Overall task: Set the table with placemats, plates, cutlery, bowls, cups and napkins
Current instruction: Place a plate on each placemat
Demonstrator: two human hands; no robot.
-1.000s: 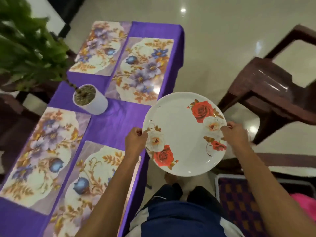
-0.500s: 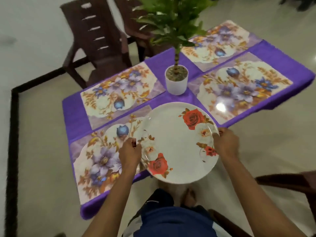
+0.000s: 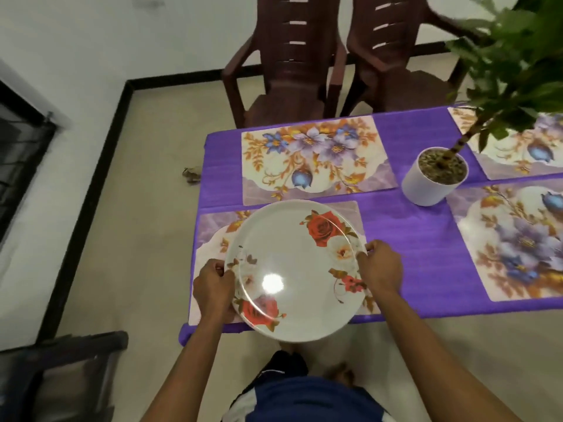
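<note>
Holding plate (image 3: 297,269) over near-corner placemat (image 3: 213,236): left hand (image 3: 213,289), right hand (image 3: 379,269) fingers curled on opposite rims. Stiff, glossy, probably slippery; keep rim grip.

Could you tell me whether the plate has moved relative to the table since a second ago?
Yes. The plate, gripped by both hands, was beside the table's edge over the floor; now it sits over the nearest placemat.

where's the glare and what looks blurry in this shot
Head view: a bright ceiling-light glare spot sits on the plate near its centre; the plant leaves at top right and the dark frame at the left edge are smeared; wide-angle distortion bends the table edges.
</note>
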